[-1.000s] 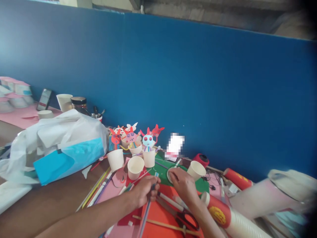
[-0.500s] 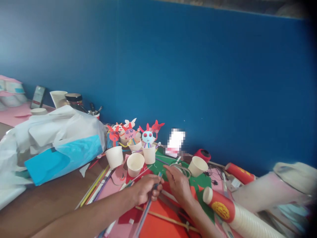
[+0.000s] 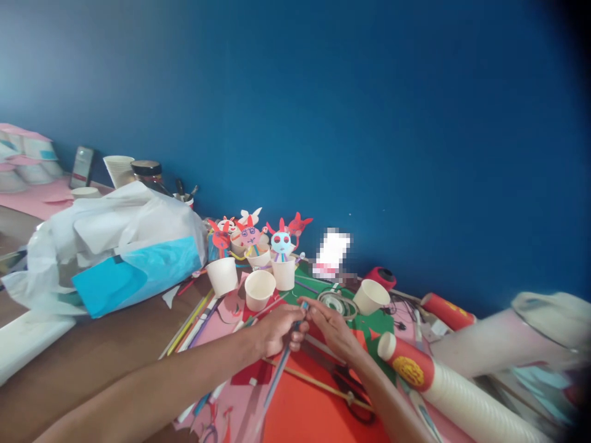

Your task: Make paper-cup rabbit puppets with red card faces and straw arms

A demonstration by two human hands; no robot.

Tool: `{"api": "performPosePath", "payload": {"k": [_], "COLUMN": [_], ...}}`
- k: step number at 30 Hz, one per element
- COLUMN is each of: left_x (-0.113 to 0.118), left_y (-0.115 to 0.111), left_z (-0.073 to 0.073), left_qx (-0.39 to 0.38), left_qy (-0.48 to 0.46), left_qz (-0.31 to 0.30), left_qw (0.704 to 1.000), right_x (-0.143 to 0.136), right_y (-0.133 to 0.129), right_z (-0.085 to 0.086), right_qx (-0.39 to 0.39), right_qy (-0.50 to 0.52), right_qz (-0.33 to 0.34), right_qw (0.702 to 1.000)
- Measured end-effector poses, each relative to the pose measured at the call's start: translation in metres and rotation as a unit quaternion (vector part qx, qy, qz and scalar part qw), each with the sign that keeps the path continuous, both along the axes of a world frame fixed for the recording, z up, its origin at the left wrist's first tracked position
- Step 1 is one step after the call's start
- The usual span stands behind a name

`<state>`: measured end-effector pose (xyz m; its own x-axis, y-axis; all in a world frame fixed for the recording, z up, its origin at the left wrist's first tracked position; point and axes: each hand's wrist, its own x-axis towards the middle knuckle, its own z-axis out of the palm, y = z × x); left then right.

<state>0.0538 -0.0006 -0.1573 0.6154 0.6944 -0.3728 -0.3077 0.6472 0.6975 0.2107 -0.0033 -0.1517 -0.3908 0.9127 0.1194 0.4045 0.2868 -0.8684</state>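
Observation:
My left hand is closed around a long, thin bundle of blue-grey strips, which slants down toward me. Fingertips of my right hand pinch the bundle's upper end, just above the left fist. Below the hands lie a red-orange sheet, a thin tan stick and scissors with dark handles, partly hidden by my right forearm. Just beyond the hands stand white paper cups, near cup figures with paper faces.
A plastic bag with blue sheets fills the left side. Coloured strips lie beside my left forearm. To the right are a coiled cable, another paper cup and a long stack of cups in red wrapping. A blue wall rises behind.
My right hand has closed in on the bundle's top end, its fingers now pinching there instead of held apart. The view has shifted slightly, showing more of the near table.

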Motion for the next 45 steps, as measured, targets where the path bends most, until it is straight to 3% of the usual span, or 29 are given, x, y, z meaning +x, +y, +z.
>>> {"api": "performPosePath", "payload": {"k": [9,18,30,40,45], "left_x": [0.005,0.009,0.004,0.002,0.002], "left_y": [-0.003,-0.008,-0.007,-0.013,-0.013], "left_z": [-0.001,0.002,-0.005,0.015,0.016], "left_qx": [-0.006,0.007,0.061,0.059,0.045], "left_qy": [0.015,0.033,0.037,0.017,0.021], "left_qz": [0.013,0.016,-0.004,-0.023,-0.018], "left_qw": [1.0,0.999,0.997,0.998,0.999], "right_x": [0.001,-0.003,-0.011,-0.005,-0.006], "right_y": [-0.001,-0.005,-0.003,-0.004,-0.004], "right_z": [-0.005,0.003,-0.003,0.01,0.007], "right_qx": [0.034,-0.006,-0.028,-0.065,-0.111], "right_qy": [0.007,0.04,0.068,0.08,0.102], "right_qz": [-0.004,-0.057,-0.125,-0.11,-0.115], "right_qw": [0.999,0.998,0.989,0.989,0.982]}}
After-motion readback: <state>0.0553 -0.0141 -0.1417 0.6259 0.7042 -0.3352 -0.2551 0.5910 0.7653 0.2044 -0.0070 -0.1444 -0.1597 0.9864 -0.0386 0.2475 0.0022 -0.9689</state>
